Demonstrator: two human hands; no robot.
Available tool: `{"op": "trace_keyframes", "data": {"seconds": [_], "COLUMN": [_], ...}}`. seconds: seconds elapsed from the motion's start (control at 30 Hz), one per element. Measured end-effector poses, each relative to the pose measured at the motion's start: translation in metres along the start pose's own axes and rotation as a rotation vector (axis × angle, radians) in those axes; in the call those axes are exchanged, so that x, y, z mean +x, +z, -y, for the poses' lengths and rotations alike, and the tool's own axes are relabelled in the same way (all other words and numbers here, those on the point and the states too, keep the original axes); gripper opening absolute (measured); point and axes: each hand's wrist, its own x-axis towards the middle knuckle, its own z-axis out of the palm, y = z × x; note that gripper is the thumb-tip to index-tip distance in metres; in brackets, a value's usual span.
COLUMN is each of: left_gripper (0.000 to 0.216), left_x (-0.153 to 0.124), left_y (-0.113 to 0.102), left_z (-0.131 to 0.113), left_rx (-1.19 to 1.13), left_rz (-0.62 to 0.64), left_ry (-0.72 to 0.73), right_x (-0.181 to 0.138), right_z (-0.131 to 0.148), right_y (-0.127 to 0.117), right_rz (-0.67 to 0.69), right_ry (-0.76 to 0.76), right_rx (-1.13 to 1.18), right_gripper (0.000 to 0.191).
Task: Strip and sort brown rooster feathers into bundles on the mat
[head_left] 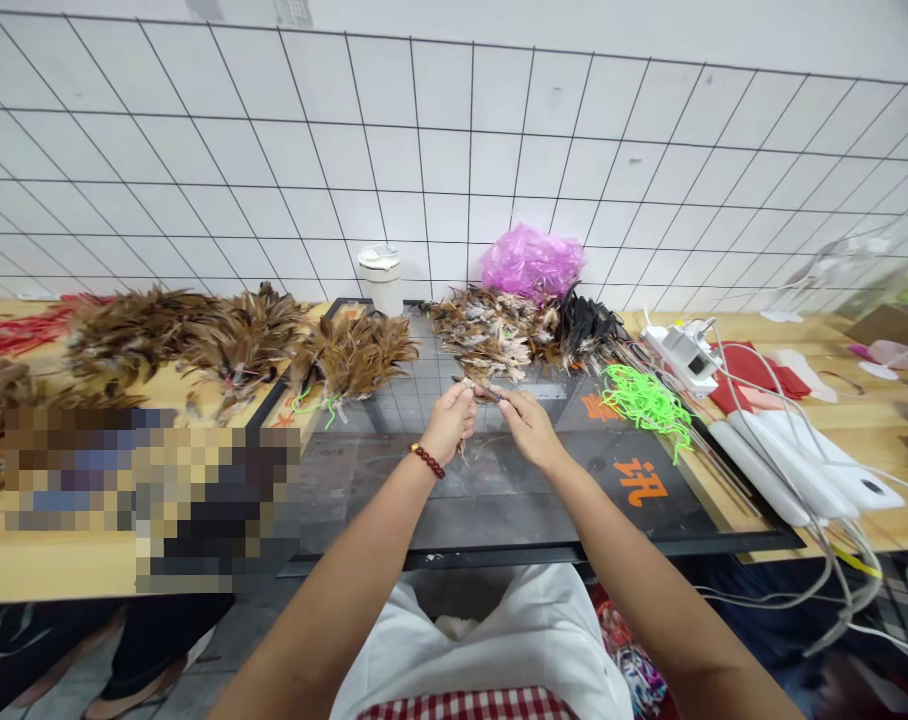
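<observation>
My left hand point(452, 425), with a dark red bead bracelet on the wrist, is closed around a small bunch of feathers point(465, 383); thin ends poke out below the fist. Close beside it, my right hand point(527, 422) is closed in a pinch on a slim brown feather point(490, 394) that reaches toward the left hand. Both hands are over a dark glass-like board point(484, 490). Just beyond them lies a loose pile of mixed brown and white feathers point(491, 335). Tied brown feathers point(356, 355) with green string lie left of my hands.
Bright green strings point(645, 405) lie to the right, near a white power strip point(683, 355) and cables. Black feathers point(585, 325), a pink plastic bag point(533, 260) and a white lidded cup point(381, 278) stand at the back. More brown feather bundles point(236, 340) lie left.
</observation>
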Motion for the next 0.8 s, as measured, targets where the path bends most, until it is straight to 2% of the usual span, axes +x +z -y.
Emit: {"op": "trace_keyframes", "data": {"seconds": [0.13, 0.43, 0.6, 0.8], "left_gripper": [0.03, 0.033, 0.035, 0.032], "left_x": [-0.001, -0.004, -0.005, -0.004], "left_y": [0.001, 0.005, 0.004, 0.002], "left_z": [0.0, 0.001, -0.001, -0.006], "left_rx": [0.009, 0.098, 0.079, 0.027], "left_rz": [-0.005, 0.117, 0.113, 0.024], "left_ry": [0.003, -0.108, -0.084, -0.011], "right_x": [0.0, 0.0, 0.001, 0.0], "right_z": [0.0, 0.007, 0.003, -0.005], "right_y": [0.002, -0.005, -0.011, -0.014], "right_rz": [0.003, 0.035, 0.016, 0.011], "right_ry": [-0.003, -0.018, -0.024, 0.018], "right_rx": [0.019, 0.037, -0.035, -0.061], "right_gripper": [0.035, 0.034, 0.032, 0.032]}}
